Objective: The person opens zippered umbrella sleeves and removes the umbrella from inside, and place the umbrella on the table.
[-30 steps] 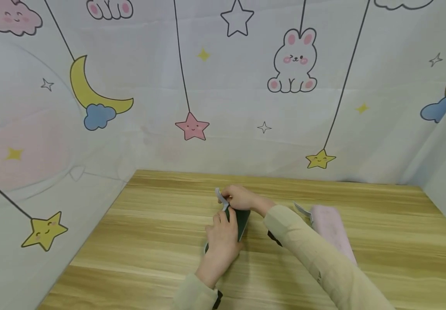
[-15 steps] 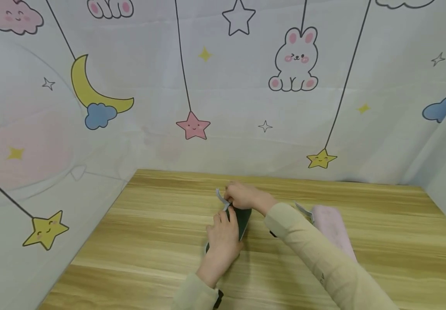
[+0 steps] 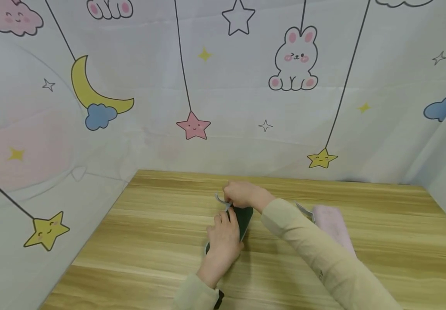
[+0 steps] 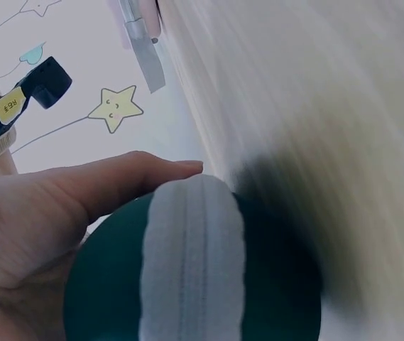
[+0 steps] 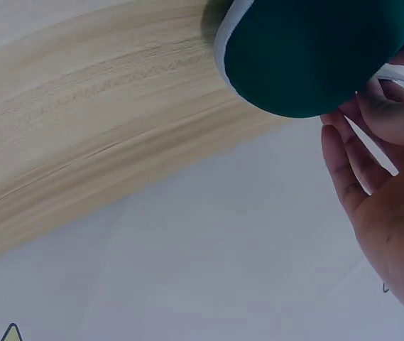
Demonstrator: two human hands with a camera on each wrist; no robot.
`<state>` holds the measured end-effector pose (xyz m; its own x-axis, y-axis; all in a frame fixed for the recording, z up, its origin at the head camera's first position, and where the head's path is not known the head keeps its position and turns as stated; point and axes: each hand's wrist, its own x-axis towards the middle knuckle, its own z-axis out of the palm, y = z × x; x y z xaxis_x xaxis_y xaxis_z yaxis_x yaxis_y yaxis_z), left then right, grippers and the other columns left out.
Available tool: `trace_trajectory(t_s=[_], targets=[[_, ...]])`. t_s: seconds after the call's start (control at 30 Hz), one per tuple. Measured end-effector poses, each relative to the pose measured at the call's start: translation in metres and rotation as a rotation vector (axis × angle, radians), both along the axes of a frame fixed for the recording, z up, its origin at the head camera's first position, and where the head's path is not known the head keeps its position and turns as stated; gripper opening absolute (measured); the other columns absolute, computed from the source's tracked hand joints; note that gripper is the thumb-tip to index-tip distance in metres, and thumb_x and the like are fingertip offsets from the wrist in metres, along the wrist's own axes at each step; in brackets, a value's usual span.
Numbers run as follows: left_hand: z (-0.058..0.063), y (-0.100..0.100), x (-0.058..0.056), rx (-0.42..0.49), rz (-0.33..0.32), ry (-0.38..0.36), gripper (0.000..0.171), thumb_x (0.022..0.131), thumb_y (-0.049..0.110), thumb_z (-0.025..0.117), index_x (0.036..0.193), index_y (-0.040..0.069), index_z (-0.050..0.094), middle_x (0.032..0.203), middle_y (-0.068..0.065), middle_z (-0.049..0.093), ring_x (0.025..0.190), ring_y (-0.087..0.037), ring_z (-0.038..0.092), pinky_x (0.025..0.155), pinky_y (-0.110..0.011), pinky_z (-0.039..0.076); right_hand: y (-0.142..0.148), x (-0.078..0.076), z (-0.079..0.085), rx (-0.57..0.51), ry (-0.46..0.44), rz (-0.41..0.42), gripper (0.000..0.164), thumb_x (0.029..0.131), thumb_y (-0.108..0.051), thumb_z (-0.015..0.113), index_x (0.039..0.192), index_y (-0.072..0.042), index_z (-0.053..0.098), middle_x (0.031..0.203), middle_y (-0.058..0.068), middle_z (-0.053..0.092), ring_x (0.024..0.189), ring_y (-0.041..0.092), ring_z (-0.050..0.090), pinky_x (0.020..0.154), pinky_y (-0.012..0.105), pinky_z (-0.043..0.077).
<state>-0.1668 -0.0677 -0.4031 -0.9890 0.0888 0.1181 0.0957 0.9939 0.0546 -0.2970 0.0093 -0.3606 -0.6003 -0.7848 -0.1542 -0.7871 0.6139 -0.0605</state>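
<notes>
A dark green pencil case [image 3: 244,221] is on the table, pointing away from me. Its pale zipper band [image 4: 193,263] runs over the rounded near end in the left wrist view. My left hand [image 3: 223,241] lies over it and grips its sides, with the thumb [image 4: 130,177] along one side. At the far end my right hand [image 3: 242,194] reaches across and pinches with thumb and fingertips beside the grey strap [image 3: 221,199]. The right wrist view shows these fingers [image 5: 375,117] at the edge of the case; the exact part they pinch is hidden.
A pink pencil case [image 3: 329,219] with its own grey strap [image 3: 304,209] lies to the right, partly behind my right sleeve [image 3: 315,254]. The wood-grain table [image 3: 137,241] ends at a white cloth backdrop [image 3: 238,146] with printed figures.
My right hand shifts slightly at the far end of the green pencil case, and the grey strap there tilts lower. The left hand keeps nearly the same place.
</notes>
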Motion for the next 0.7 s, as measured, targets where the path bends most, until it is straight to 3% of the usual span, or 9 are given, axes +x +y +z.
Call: trace_trajectory(t_s=[0.13, 0.27, 0.5, 0.7], targets=[[-0.0003, -0.0003, 0.0002, -0.012, 0.002, 0.014, 0.090, 0.069, 0.037, 0.085, 0.138, -0.003, 0.044, 0.124, -0.022, 0.055, 0.106, -0.031, 0.055, 0.068, -0.043, 0.052, -0.0018, -0.0001, -0.0007, 0.022, 0.035, 0.030, 0.022, 0.089, 0.001, 0.062, 0.072, -0.011, 0.069, 0.093, 0.005, 0.066, 0.075, 0.014, 0.053, 0.066, 0.025, 0.044], [-0.0008, -0.0004, 0.0000, -0.025, 0.004, 0.023, 0.089, 0.069, 0.039, 0.085, 0.137, -0.003, 0.045, 0.122, -0.021, 0.056, 0.104, -0.030, 0.055, 0.067, -0.043, 0.052, -0.0027, 0.0013, -0.0012, 0.065, 0.061, 0.047, 0.017, 0.090, -0.002, 0.063, 0.079, -0.011, 0.072, 0.100, 0.003, 0.066, 0.089, 0.018, 0.058, 0.074, 0.027, 0.049], [-0.0012, -0.0003, 0.0002, -0.027, 0.011, 0.043, 0.090, 0.067, 0.038, 0.086, 0.136, -0.004, 0.046, 0.121, -0.021, 0.057, 0.103, -0.030, 0.056, 0.067, -0.042, 0.052, -0.0050, 0.0040, 0.0004, 0.122, 0.074, 0.037, 0.012, 0.091, -0.007, 0.064, 0.083, -0.010, 0.072, 0.104, 0.003, 0.065, 0.095, 0.020, 0.059, 0.077, 0.030, 0.050], [-0.0011, -0.0002, 0.0007, -0.041, 0.012, 0.042, 0.091, 0.068, 0.040, 0.085, 0.137, -0.004, 0.044, 0.122, -0.021, 0.056, 0.105, -0.031, 0.056, 0.067, -0.043, 0.053, -0.0052, 0.0048, -0.0016, 0.155, 0.097, 0.036, 0.008, 0.091, -0.011, 0.064, 0.088, -0.012, 0.072, 0.112, 0.003, 0.064, 0.105, 0.021, 0.060, 0.088, 0.031, 0.051]])
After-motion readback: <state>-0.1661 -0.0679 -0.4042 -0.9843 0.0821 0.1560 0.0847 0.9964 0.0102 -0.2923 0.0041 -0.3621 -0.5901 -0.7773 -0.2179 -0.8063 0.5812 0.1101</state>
